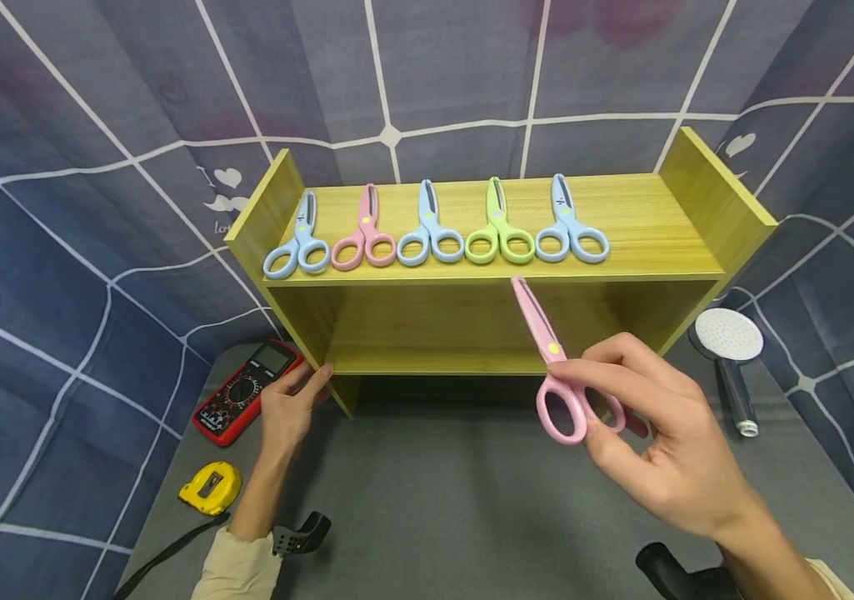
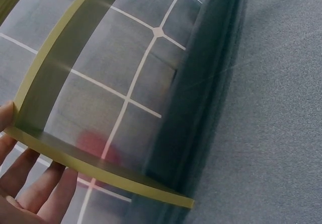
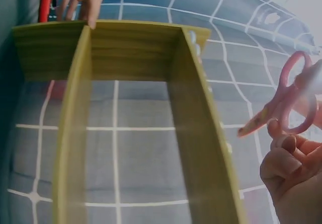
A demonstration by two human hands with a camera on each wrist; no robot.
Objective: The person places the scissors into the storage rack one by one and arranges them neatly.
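My right hand pinches a pair of pink scissors by the handle loops, in front of the wooden shelf. Its blades point up toward the edge of the top board. On that board, from left to right, lie blue scissors, pink scissors, blue scissors, green scissors and blue scissors, all with blades toward the back. At the shelf's lower left corner my left hand grips the side panel, thumb and fingers on opposite faces in the left wrist view.
Beside my left hand lies a red and black multimeter, with a yellow tape measure nearer the front. A shower head with a dark handle lies to the shelf's right. Grey-blue checked cloth hangs behind and on both sides.
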